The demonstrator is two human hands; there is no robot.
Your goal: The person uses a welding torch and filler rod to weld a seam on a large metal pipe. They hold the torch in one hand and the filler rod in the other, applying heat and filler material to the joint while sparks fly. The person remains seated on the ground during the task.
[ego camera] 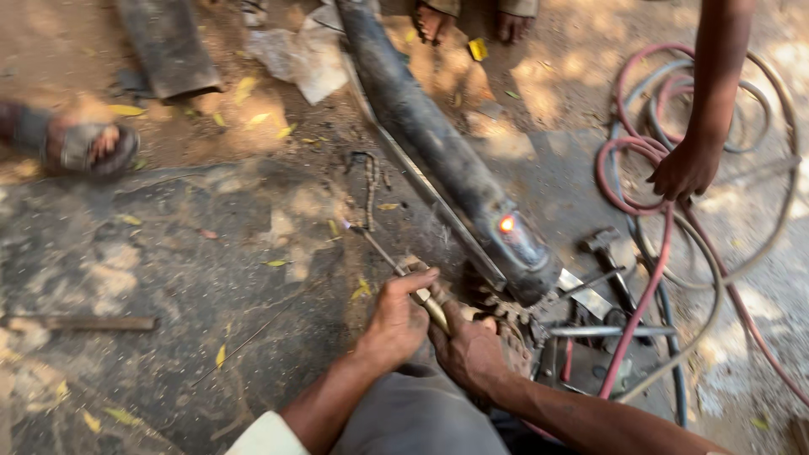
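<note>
Down on the ground [194, 278], head view only. Left hand [396, 320] closed around the brass torch [421, 295], thumb over its handle; right hand [472, 354] curled shut just behind, touching the same handle at its rear. Torch tip [350, 227] pointing up and left, away from the pipe [438, 143], with a small pale flame at the end. Long dark pipe lying diagonally, its lower end showing a glowing orange spot [506, 223]. Near that end: a sprocket [506, 312] partly hidden by the right hand, a hammer [607, 253], a steel rod [611, 331]. Red and grey hoses [649, 168] looped at the right, one running down toward the torch. Another person's hand [684, 168] reaching down onto the hoses; sandalled foot [88, 147] at the left edge, bare feet [468, 21] at the top.

Judged from this: best done with both hands firm on the handle, flame kept clear of the hoses and of the feet nearby, tip swung steadily back to the hot spot before the glow fades, heat held on one place rather than wandered about.

No containers visible; nothing held in anything. Picture blurred, so fine detail of the torch valves impossible to tell.
</note>
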